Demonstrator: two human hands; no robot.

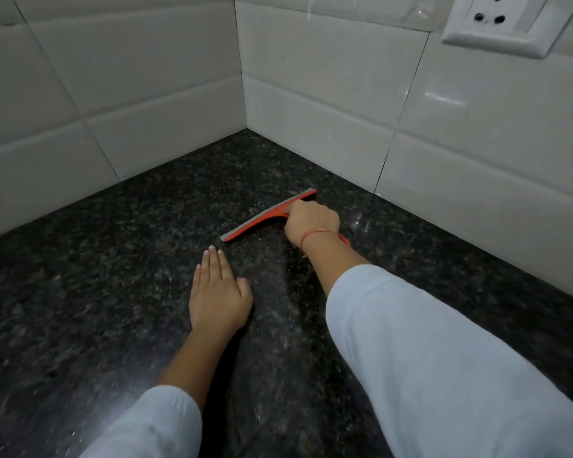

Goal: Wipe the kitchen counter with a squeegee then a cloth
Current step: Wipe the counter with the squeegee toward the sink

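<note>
An orange squeegee [262,220] with a grey rubber blade lies blade-down on the dark speckled granite counter [113,276], near the inner corner of the tiled walls. My right hand [311,221] is closed around its handle, which is mostly hidden under the fingers. A red thread circles that wrist. My left hand [217,292] rests flat on the counter, palm down with the fingers together, just in front and to the left of the blade. No cloth is in view.
White tiled walls [146,94] meet in a corner behind the squeegee. A white wall socket [506,21] sits high on the right wall. Both forearms wear light blue sleeves.
</note>
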